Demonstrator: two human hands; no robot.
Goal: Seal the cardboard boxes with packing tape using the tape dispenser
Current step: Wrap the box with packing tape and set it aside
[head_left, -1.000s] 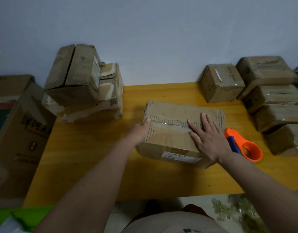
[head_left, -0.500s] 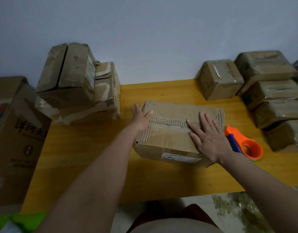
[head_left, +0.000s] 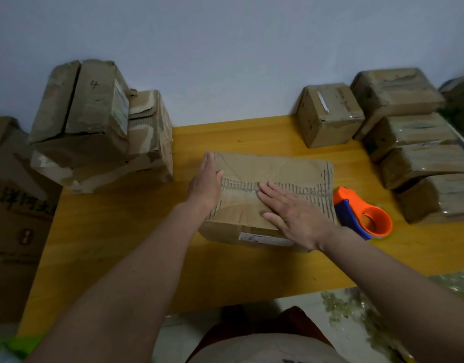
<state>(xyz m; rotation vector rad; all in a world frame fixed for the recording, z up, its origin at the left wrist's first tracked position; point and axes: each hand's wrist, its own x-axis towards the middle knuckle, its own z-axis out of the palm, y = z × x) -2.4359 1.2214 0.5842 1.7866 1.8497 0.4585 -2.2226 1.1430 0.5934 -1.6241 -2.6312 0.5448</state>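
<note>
So the left hand [head_left: 206,184] has slid up from the near-left corner of the box [head_left: 267,195] and now lies flat against its left end, fingers straight and reaching toward the far-left corner. The right hand [head_left: 293,213] has drifted left a bit across the top too, so its fingertips now sit about at the middle of the seam. Both grips are spread flat, nothing pinched or curled around anything.

The box sits in the middle of the table [head_left: 115,231], and there's a glossy strip along its centre seam that looks like tape already down. My guess is the right palm is rubbing that tape flat while the left braces the end so the box doesn't skate away.

The tape dispenser [head_left: 361,216] is just right of the box, touching or nearly touching its right end, parked within easy reach for the next strip.

Left of the box, near the wall, is a stack of boxes [head_left: 94,127] with flaps that look unsealed. Right of it, a small box [head_left: 327,116] and a pile of shiny taped boxes [head_left: 414,142], probably the finished ones.
</note>
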